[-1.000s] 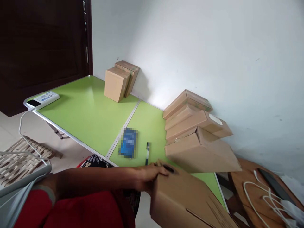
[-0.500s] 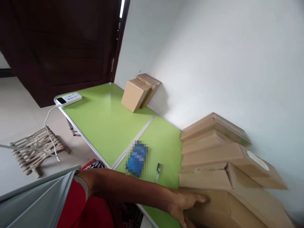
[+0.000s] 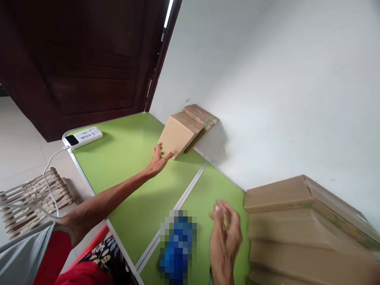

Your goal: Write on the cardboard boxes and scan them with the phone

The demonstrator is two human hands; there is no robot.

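My left hand is stretched out to the far box of a pair, a small brown cardboard box that leans tilted on another brown box by the wall. Its fingers are spread, with thumb and fingertips at the lower part of the near face. In the foreground, my right hand is raised over the table, fingers loosely curled and slightly apart, nothing visible in them. To its right rises a stack of brown cardboard boxes. Left of it lies a blue object, blurred out by pixels.
The green folding table has a pale seam across it and stands against a white wall. A white device with a dark screen and cable sits at the far left corner. Beside the table is a woven stool; behind is a dark door.
My left hand has left the box stack on the right and reached across to the far leaning boxes. My right hand has come into view. The pen no longer shows. The view has shifted.
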